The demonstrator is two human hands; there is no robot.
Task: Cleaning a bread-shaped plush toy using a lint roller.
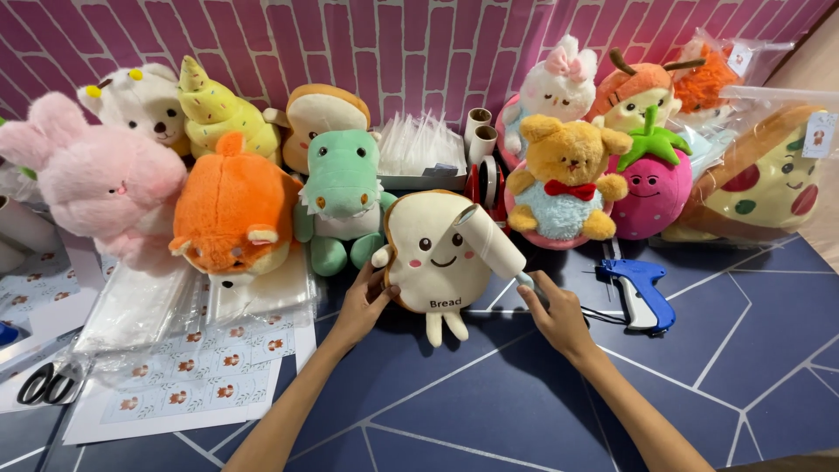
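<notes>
holding a cream bread-slice plush toy (434, 253) upright on the dark blue tabletop (489, 393), the left hand (363, 301) grips its lower left edge, fingers (384, 288) curled and pressed against the fabric. the right hand (555, 310) clasps the handle of a white lint roller (489, 238), fingers wrapped shut around it; the roller head lies tilted against the toy's upper right corner. the toy stands in the middle of the tabletop, just in front of a green crocodile plush (343, 197) and near a yellow bear plush (566, 179) with a red bow. a blue tagging gun (642, 293) lies just right of the right hand. an orange plush (234, 210) sits at left above clear plastic bags (140, 306) and sticker sheets (188, 376); scissors (48, 383) lie at the far left edge.
</notes>
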